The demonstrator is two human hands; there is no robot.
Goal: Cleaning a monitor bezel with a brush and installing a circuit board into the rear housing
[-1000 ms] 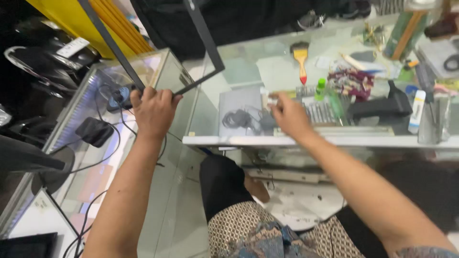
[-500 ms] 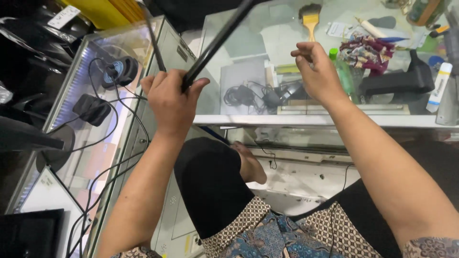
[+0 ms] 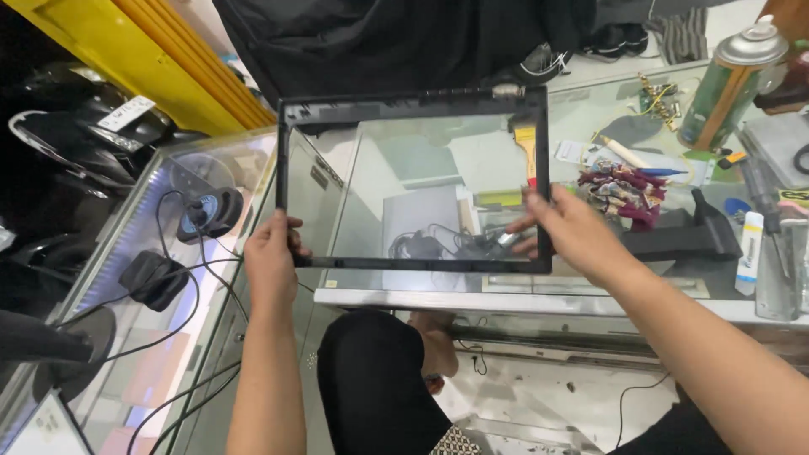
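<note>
I hold a thin black rectangular frame, empty in the middle like a screen bezel, up flat in front of me over a glass counter. My left hand grips its lower left corner. My right hand pinches its lower right corner, thumb in front. Through the frame's opening I see a grey flat device with small black cables and a yellow-handled brush on the counter.
On the counter to the right lie a spray can, a black stand, a white tube, a bundle of coloured cloth and small tools. A glass display case at left holds black chargers and cables. My knee is below.
The frame swung from edge-on, held by my left hand only, to facing me flat. My right hand left the counter and took the frame's lower right corner.
</note>
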